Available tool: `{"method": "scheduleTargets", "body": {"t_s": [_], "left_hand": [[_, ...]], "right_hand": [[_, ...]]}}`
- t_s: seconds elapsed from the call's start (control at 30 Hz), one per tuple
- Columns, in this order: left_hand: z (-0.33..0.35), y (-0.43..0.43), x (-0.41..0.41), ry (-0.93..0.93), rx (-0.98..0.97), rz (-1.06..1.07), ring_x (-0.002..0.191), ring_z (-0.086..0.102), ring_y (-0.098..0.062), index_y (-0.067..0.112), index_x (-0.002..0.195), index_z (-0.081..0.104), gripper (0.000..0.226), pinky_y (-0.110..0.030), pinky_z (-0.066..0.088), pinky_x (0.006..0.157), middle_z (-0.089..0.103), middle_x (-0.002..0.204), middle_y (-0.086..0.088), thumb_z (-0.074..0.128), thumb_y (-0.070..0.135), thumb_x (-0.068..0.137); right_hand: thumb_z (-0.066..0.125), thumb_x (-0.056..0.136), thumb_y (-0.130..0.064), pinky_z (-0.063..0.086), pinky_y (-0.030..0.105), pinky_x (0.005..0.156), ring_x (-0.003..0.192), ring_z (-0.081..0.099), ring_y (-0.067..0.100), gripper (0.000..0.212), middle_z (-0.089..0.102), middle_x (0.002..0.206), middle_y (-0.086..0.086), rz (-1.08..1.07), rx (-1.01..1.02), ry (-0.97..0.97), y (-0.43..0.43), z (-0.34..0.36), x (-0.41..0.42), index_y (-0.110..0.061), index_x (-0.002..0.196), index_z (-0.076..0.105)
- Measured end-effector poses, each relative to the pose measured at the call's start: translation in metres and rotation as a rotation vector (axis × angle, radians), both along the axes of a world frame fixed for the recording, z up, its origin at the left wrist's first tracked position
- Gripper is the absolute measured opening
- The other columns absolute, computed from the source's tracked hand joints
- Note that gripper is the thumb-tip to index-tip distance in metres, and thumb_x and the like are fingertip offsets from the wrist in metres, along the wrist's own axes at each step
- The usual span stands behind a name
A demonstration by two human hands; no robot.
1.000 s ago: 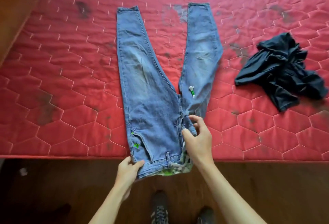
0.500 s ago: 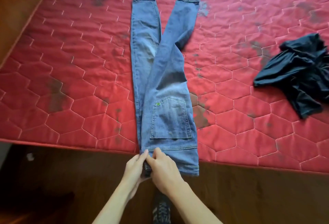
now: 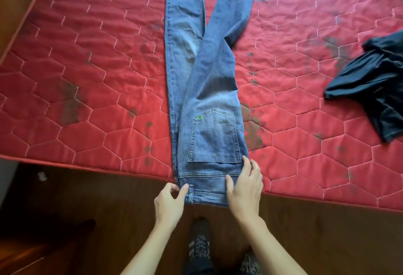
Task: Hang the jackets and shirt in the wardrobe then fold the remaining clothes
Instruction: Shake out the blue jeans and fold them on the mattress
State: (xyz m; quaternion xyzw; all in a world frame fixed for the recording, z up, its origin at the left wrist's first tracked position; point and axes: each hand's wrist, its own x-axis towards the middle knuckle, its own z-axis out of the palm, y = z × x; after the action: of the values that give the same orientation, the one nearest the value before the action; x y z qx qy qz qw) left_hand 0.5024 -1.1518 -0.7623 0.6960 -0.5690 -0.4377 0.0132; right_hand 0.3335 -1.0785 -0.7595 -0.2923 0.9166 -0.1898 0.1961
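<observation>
Faded blue denim jeans (image 3: 209,104), folded lengthwise on the red quilted mattress (image 3: 87,100), run straight away from both hands. Right hand (image 3: 246,189) presses flat on the waistband; left hand (image 3: 170,202) touches its corner (pinching or not, unclear).

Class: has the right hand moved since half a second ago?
Yes. The right hand has gone right along the jeans waistband, away from the left hand, to below the right corner of the pocket.

Faded blue denim jeans (image 3: 209,91) lie on a stained, quilted red satin-sheen mattress (image 3: 87,91).
</observation>
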Motion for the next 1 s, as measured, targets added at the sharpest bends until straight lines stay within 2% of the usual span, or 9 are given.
{"method": "scheduleTargets", "body": {"t_s": [0.1,0.17,0.3,0.4,0.53,0.7,0.87,0.93,1.0], "left_hand": [[-0.010,-0.003,0.012,0.120,0.062,0.024,0.072,0.059,-0.023,0.018,0.075,0.061,0.032,-0.037,0.048,0.069,0.062,0.068,-0.003,0.068,0.047,0.089],[-0.013,-0.001,0.023,0.209,0.086,0.057,0.065,0.056,-0.021,0.016,0.075,0.060,0.033,-0.039,0.051,0.070,0.059,0.070,-0.014,0.068,0.045,0.089],[-0.023,0.004,0.026,0.212,0.085,0.128,0.058,0.049,-0.006,0.012,0.074,0.060,0.026,-0.029,0.046,0.065,0.058,0.063,0.000,0.075,0.027,0.087],[-0.028,-0.006,0.009,0.112,0.085,0.126,0.068,0.061,-0.010,0.013,0.072,0.061,0.023,-0.029,0.044,0.066,0.068,0.070,0.003,0.079,0.021,0.084],[-0.007,-0.020,-0.006,-0.130,0.021,0.042,0.088,0.061,-0.022,0.023,0.072,0.060,0.022,-0.029,0.042,0.079,0.058,0.092,0.000,0.081,0.017,0.078],[0.033,-0.059,-0.030,-0.092,-0.089,0.078,0.081,0.058,-0.018,0.023,0.091,0.055,0.024,-0.028,0.036,0.071,0.055,0.090,0.004,0.069,0.006,0.080],[0.029,-0.155,-0.090,0.082,-0.122,-0.021,0.094,0.060,-0.016,0.015,0.115,0.058,0.033,-0.026,0.042,0.087,0.062,0.106,0.000,0.067,0.009,0.084],[0.021,-0.196,-0.120,0.122,-0.064,-0.013,0.101,0.060,-0.020,0.012,0.125,0.055,0.042,-0.027,0.042,0.089,0.062,0.110,-0.002,0.070,0.014,0.085],[0.013,-0.235,-0.151,0.175,0.029,0.066,0.100,0.062,-0.023,0.014,0.129,0.051,0.048,-0.030,0.045,0.091,0.062,0.110,-0.005,0.073,0.018,0.086]], "right_hand": [[0.073,0.087,-0.022,0.035,0.039,0.104,0.122,0.044,0.031,0.074,0.048,0.134,0.013,-0.020,-0.028,-0.132,0.004,-0.003,-0.010,-0.010,0.148,0.035],[0.074,0.086,-0.023,0.035,0.039,0.105,0.123,0.043,0.029,0.075,0.049,0.133,0.011,-0.020,-0.046,-0.172,0.008,-0.005,-0.019,-0.011,0.149,0.035],[0.077,0.083,-0.030,0.039,0.041,0.103,0.120,0.045,0.028,0.080,0.048,0.126,0.008,0.024,0.010,-0.224,0.008,-0.011,-0.027,-0.014,0.148,0.035],[0.079,0.080,-0.032,0.040,0.040,0.100,0.118,0.045,0.024,0.081,0.048,0.121,0.004,0.047,0.038,-0.242,0.005,-0.013,-0.033,-0.016,0.147,0.037],[0.084,0.071,-0.041,0.043,0.037,0.096,0.114,0.045,0.020,0.086,0.048,0.116,-0.002,0.058,0.087,-0.304,-0.006,-0.004,-0.044,-0.020,0.143,0.041],[0.082,0.071,-0.049,0.042,0.037,0.103,0.120,0.049,0.018,0.078,0.054,0.125,0.000,-0.070,0.033,-0.423,-0.056,0.014,-0.070,-0.017,0.135,0.051],[0.077,0.080,-0.037,0.046,0.032,0.095,0.114,0.057,0.013,0.047,0.061,0.116,-0.009,-0.075,-0.034,-0.561,-0.132,0.025,-0.114,-0.025,0.121,0.057],[0.078,0.078,-0.039,0.047,0.035,0.098,0.114,0.059,0.014,0.052,0.063,0.118,-0.009,-0.077,-0.055,-0.601,-0.166,0.018,-0.135,-0.024,0.123,0.056],[0.078,0.075,-0.044,0.046,0.038,0.103,0.118,0.058,0.015,0.072,0.062,0.124,-0.005,-0.116,-0.058,-0.633,-0.199,0.009,-0.157,-0.018,0.136,0.050]]}}
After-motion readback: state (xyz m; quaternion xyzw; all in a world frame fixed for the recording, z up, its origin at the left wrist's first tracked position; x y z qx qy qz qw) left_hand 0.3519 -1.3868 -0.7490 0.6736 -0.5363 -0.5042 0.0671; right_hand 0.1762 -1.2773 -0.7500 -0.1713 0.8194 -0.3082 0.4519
